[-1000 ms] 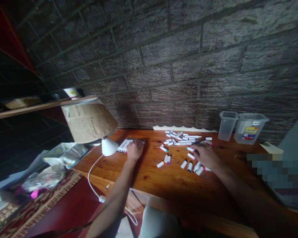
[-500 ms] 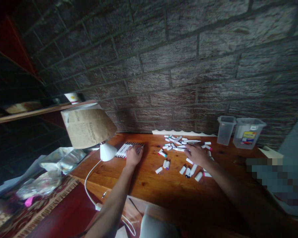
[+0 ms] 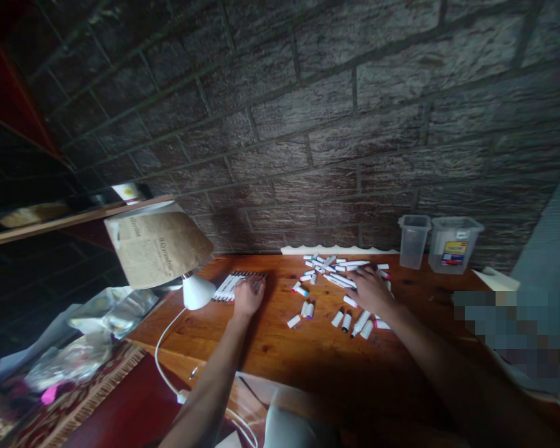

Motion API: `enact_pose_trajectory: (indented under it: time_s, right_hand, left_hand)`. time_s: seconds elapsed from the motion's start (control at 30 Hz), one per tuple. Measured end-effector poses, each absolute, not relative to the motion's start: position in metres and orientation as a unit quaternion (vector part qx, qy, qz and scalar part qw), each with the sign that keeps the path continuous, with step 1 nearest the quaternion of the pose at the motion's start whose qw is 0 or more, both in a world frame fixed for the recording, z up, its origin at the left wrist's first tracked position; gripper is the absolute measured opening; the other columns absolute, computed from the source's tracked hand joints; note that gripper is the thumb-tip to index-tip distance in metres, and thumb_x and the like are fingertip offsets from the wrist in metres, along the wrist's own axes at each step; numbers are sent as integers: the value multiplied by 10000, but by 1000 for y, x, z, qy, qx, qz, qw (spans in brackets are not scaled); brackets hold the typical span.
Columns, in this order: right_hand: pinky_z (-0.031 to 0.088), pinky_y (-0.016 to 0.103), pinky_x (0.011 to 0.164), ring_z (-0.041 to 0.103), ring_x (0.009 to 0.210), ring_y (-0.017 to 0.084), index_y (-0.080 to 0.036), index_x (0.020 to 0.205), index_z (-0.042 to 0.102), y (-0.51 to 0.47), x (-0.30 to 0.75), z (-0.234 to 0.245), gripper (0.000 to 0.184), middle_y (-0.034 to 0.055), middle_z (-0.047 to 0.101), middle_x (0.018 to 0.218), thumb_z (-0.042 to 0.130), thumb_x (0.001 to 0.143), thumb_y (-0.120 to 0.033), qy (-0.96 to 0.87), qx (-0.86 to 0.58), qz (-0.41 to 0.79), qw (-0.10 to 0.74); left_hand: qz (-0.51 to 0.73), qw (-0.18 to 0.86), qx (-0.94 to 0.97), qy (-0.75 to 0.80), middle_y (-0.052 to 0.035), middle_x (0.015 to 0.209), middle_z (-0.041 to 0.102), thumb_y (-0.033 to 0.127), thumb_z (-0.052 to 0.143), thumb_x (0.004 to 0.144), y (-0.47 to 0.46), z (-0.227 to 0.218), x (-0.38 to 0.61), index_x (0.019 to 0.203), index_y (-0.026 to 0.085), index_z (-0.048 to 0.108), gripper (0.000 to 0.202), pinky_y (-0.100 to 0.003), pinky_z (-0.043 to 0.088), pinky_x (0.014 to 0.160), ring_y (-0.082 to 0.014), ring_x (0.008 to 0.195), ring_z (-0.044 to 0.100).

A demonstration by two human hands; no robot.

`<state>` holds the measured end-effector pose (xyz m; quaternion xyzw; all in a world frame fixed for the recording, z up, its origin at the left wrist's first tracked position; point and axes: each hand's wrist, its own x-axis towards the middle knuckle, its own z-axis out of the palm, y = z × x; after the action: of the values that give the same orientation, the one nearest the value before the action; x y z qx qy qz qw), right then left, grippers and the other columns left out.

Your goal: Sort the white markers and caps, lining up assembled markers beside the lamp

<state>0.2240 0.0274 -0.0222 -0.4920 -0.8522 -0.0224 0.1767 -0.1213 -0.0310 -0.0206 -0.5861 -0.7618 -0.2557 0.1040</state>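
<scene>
Many white markers and loose caps (image 3: 329, 267) lie scattered on a wooden table (image 3: 280, 345). My right hand (image 3: 371, 290) rests palm down on the near right part of that scatter, fingers curled over markers; whether it grips one I cannot see. My left hand (image 3: 248, 295) lies flat with fingers stretched on a neat row of markers (image 3: 231, 285) lined up side by side at the table's far left.
A white lamp (image 3: 196, 291) with a paper shade (image 3: 156, 246) stands left of the row, its cord (image 3: 161, 367) running off the table's front edge. Two clear plastic tubs (image 3: 441, 242) stand at the back right against the brick wall. Plastic bags (image 3: 107, 308) lie on the left.
My right hand has slid slightly left and farther into the scattered markers. My left hand has stayed on the row. The camera view has shifted a little.
</scene>
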Motion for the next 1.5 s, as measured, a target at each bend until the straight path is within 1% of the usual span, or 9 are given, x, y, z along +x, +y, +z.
enact_pose_trajectory:
  time_s: [0.13,0.3,0.47,0.6,0.7,0.83,1.13,1.33,1.5]
  right_hand:
    - [382,354,905,564,1034,275,-128,985,679,21,227,-20,307,153,672,1047,540,865,-374,-854,-493,5,167]
    - [400,316,883,598,971,235,-157,829,704,20,229,-19,242,121,686,958,553,863,-344,-863,-473,37,172]
    - [411,287,889,601,1007,215,-164,955,702,20,228,-19,190,96,697,997,590,838,-263,-860,-464,71,200]
    - [412,293,922,594,1057,219,-180,1060,691,18,228,-18,249,97,696,1066,590,836,-222,-858,-461,85,210]
    - [422,312,920,596,1060,233,-197,1128,684,15,230,-17,299,101,698,1083,569,854,-224,-869,-445,77,204]
    - [436,321,914,609,1042,239,-222,1128,697,12,232,-15,300,95,707,1072,554,864,-238,-871,-444,65,201]
    - [441,320,915,608,1054,234,-258,1194,665,12,231,-18,360,84,689,1124,542,866,-178,-864,-457,70,201]
    - [383,319,995,548,1119,219,-212,1192,660,14,228,-25,370,74,673,1146,511,866,-121,-878,-421,56,223]
    - [381,323,971,541,1107,229,-203,1169,662,11,227,-24,372,79,665,1152,494,857,-89,-885,-411,49,212]
  left_hand:
    - [-267,104,-594,-751,-77,1033,718,317,486,882,-31,-20,-121,999,181,700,280,-345,453,955,-234,1035,625]
    - [-277,109,-602,-741,-78,1012,723,316,486,883,-30,-20,-121,974,174,708,279,-345,459,953,-234,1012,635]
    - [-297,110,-624,-714,-98,1000,725,322,480,883,-28,-23,-123,957,150,712,298,-355,476,947,-240,997,647]
    - [-299,110,-638,-701,-108,979,729,334,468,884,-28,-24,-123,938,144,716,317,-382,490,929,-259,973,657]
    - [-303,102,-649,-691,-98,967,734,342,469,881,-29,-23,-121,927,157,718,313,-367,496,925,-247,961,667]
    - [-311,96,-650,-687,-100,966,735,352,462,883,-29,-21,-119,922,153,717,326,-356,497,923,-241,963,671]
    - [-307,98,-666,-673,-105,962,733,387,441,898,-28,-24,-119,920,154,713,360,-368,502,888,-246,940,670]
    - [-297,96,-674,-670,-90,951,735,404,440,901,-27,-26,-119,918,175,710,354,-359,503,873,-242,928,672]
    - [-300,86,-680,-664,-78,955,737,379,448,897,-27,-26,-117,917,179,708,329,-358,506,867,-239,922,675]
